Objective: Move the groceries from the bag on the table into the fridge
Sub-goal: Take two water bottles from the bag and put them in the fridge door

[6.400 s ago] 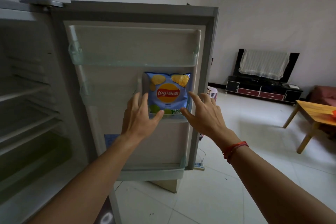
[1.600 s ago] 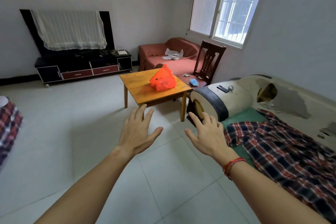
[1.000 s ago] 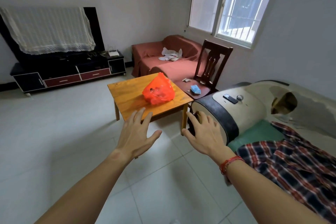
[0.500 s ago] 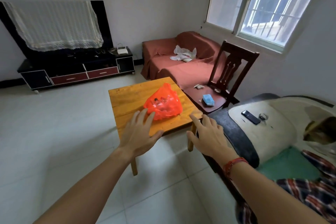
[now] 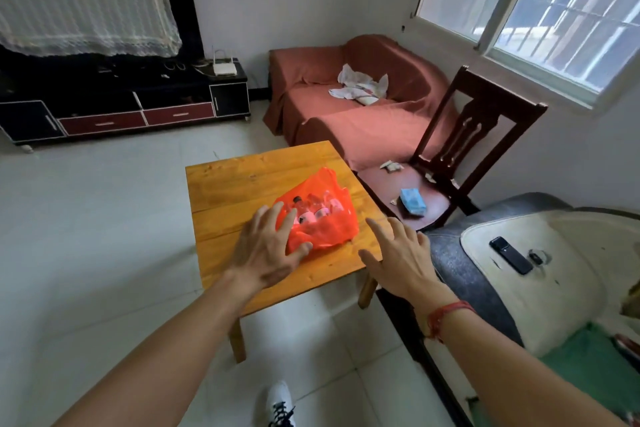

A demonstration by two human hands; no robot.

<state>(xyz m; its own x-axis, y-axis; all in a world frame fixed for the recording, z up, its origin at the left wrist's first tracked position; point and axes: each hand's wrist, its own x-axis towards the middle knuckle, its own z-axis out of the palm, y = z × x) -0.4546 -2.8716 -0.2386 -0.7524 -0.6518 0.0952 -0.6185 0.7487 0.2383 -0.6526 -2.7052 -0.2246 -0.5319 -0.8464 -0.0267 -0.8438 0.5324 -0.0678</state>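
A translucent orange plastic bag (image 5: 323, 218) lies on a small wooden table (image 5: 242, 180), with several bottles dimly visible through it. My left hand (image 5: 268, 250) is stretched out with spread fingers over the bag's near left side; whether it touches the plastic I cannot tell. My right hand (image 5: 401, 258) hovers with spread fingers just right of the bag, above the table's near right corner. Both hands hold nothing. The fridge is out of view.
A dark wooden chair (image 5: 450, 163) with a blue packet (image 5: 412, 201) stands right of the table. A red-covered sofa (image 5: 356, 104) is behind it, a TV cabinet (image 5: 121, 104) at back left. A padded white and black piece with a remote (image 5: 510, 255) sits at right. Pale tiled floor lies to the left.
I turned from the open fridge, where a blue chip bag sat in the door shelf, and walked to the table. The bag has grown nearer, and both hands now reach it.
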